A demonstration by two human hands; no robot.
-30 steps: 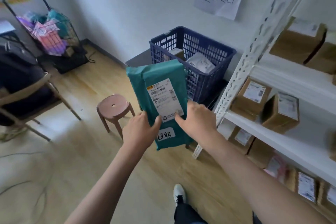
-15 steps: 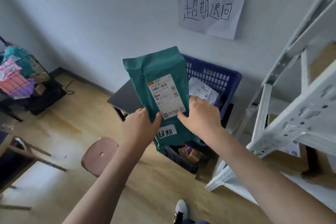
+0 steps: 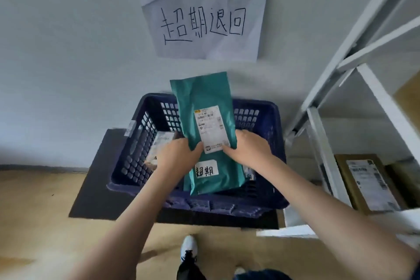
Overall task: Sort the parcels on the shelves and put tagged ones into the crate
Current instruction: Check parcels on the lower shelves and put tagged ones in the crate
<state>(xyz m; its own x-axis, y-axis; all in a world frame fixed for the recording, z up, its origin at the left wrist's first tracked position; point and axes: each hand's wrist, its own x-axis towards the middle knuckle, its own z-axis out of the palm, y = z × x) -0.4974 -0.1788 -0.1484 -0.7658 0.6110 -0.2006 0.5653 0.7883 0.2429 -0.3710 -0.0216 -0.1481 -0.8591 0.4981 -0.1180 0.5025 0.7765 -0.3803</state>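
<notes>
Where the pale wall meets the wooden floor [image 3: 45, 200], a dark blue plastic crate [image 3: 136, 161] with latticed sides sits on a low black platform [image 3: 95, 179], directly under a handwritten paper sign [image 3: 204, 18] taped to the wall. Right of the crate stands a white metal shelving unit [image 3: 322, 143], and a brown cardboard box [image 3: 368, 184] with a printed label lies on its lower shelf. At the bottom edge a white shoe [image 3: 188, 245] rests on the floor.

Both hands hold a teal plastic mailer parcel [image 3: 204, 95] upright over the open crate. The left hand [image 3: 179, 157] grips the parcel's left edge, its thumb lying across the front just beside the white shipping label [image 3: 211, 127]. The right hand [image 3: 250, 148] grips the right edge at about the same height, its thumb pressed on the lower right corner of that label; the remaining fingers of both hands are wrapped behind the parcel and hidden. Below the two thumbs, a small white handwritten tag [image 3: 205, 169] is stuck to the parcel's front. The parcel's lower end reaches down past the hands inside the crate's rim, while its upper end rises above the far wall of the crate. Left of the left hand, another parcel with a pale label [image 3: 159, 145] lies inside the crate against its left wall, and a further labelled item shows just beyond the teal parcel's lower right corner, mostly hidden.
</notes>
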